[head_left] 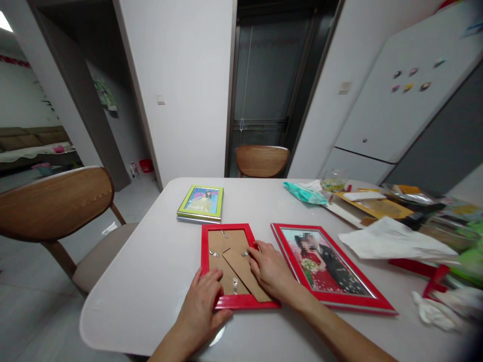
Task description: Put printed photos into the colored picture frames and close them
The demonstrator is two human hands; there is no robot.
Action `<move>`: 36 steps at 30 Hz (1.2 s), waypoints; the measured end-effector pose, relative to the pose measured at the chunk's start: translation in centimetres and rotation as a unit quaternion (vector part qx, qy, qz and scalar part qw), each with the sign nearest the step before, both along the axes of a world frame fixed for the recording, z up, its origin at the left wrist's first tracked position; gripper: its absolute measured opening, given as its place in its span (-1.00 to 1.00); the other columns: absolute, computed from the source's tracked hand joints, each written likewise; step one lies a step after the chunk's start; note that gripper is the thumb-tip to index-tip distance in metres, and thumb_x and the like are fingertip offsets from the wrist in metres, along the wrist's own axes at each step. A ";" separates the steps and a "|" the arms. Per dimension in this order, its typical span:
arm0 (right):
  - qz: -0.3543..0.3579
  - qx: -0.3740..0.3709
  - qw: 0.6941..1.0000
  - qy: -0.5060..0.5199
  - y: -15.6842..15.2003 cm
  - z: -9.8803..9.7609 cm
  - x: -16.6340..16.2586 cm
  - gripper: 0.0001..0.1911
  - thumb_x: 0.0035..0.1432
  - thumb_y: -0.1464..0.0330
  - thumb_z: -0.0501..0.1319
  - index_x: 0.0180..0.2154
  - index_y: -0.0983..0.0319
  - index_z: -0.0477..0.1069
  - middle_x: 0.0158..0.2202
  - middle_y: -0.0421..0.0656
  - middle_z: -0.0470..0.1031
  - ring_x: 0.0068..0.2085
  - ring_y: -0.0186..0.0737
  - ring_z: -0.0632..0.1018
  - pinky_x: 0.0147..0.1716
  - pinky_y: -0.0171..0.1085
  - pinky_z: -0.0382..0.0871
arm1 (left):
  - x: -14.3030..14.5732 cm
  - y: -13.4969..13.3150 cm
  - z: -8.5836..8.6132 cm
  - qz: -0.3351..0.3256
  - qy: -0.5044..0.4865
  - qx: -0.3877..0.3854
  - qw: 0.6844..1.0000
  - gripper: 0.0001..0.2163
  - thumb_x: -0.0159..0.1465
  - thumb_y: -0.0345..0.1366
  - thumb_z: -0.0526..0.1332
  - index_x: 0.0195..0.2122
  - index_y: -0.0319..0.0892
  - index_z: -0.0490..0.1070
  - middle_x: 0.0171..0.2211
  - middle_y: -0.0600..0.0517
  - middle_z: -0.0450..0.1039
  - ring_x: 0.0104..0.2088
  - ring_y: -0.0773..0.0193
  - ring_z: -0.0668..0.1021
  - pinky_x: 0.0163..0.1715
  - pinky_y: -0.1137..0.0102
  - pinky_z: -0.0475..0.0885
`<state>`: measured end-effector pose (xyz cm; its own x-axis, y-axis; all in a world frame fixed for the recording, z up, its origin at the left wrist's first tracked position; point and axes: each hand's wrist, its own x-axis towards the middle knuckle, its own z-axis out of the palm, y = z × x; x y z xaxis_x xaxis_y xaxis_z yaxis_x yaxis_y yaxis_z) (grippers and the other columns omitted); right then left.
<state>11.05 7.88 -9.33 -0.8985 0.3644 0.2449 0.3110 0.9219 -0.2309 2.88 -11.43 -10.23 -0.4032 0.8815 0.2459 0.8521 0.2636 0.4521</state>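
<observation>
A red picture frame (206,251) lies face down on the white table (151,271), showing its brown cardboard back (226,244) with small metal clips and a fold-out stand. My left hand (204,296) rests flat on the frame's near left corner, fingers together. My right hand (269,269) lies on the frame's right side, its fingertips pressing at a clip on the backing. Neither hand grips anything. A second red frame (328,266) with a photo lies face up just to the right.
A green frame (202,202) lies further back on the table. Papers, a white sheet (392,239), a teal bag (304,192), a glass jar (334,181) and red parts clutter the right side. Wooden chairs stand at the left (53,206) and far side (262,160). A fridge (400,100) stands at right.
</observation>
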 end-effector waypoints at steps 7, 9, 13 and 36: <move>0.016 -0.057 0.998 0.008 1.0 -0.2 -0.9 -0.72 0.11 0.43 -0.04 -0.22 0.27 0.39 -0.23 -0.08 0.30 -0.21 -0.25 0.34 -0.22 -0.32 0.19 | 0.0 0.0 -0.1 -0.005 0.008 0.002 1.000 -0.80 -0.05 -0.31 0.25 -0.38 -0.17 0.29 -0.02 -0.13 0.30 0.00 0.07 0.32 0.05 0.00 0.04; 0.011 -0.068 0.998 0.001 1.4 -0.1 -1.4 -0.74 0.10 0.41 -0.02 -0.29 0.26 0.42 -0.29 -0.11 0.31 -0.27 -0.28 0.36 -0.25 -0.35 0.20 | 0.0 0.0 0.1 -0.004 0.006 -0.001 1.000 -0.81 -0.05 -0.31 0.24 -0.39 -0.17 0.29 -0.02 -0.13 0.30 0.00 0.07 0.33 0.06 0.00 0.04; -0.008 -0.054 0.998 0.012 1.6 -0.1 -2.1 -0.76 0.08 0.42 0.00 -0.35 0.24 0.44 -0.34 -0.12 0.32 -0.27 -0.29 0.36 -0.26 -0.37 0.19 | 0.1 0.1 0.4 0.002 0.001 -0.012 1.000 -0.80 -0.08 -0.34 0.25 -0.40 -0.17 0.30 -0.02 -0.13 0.31 0.00 0.06 0.33 0.07 0.01 0.04; 0.107 -0.041 0.993 0.015 -4.5 1.0 -6.9 -0.79 0.06 0.41 0.05 -0.45 0.23 0.45 -0.43 -0.13 0.41 -0.32 -0.26 0.38 -0.32 -0.31 0.17 | 0.3 0.1 0.3 0.012 -0.008 -0.008 1.000 -0.73 -0.08 -0.35 0.25 -0.32 -0.22 0.34 -0.02 -0.15 0.31 0.01 0.07 0.31 0.08 0.02 0.03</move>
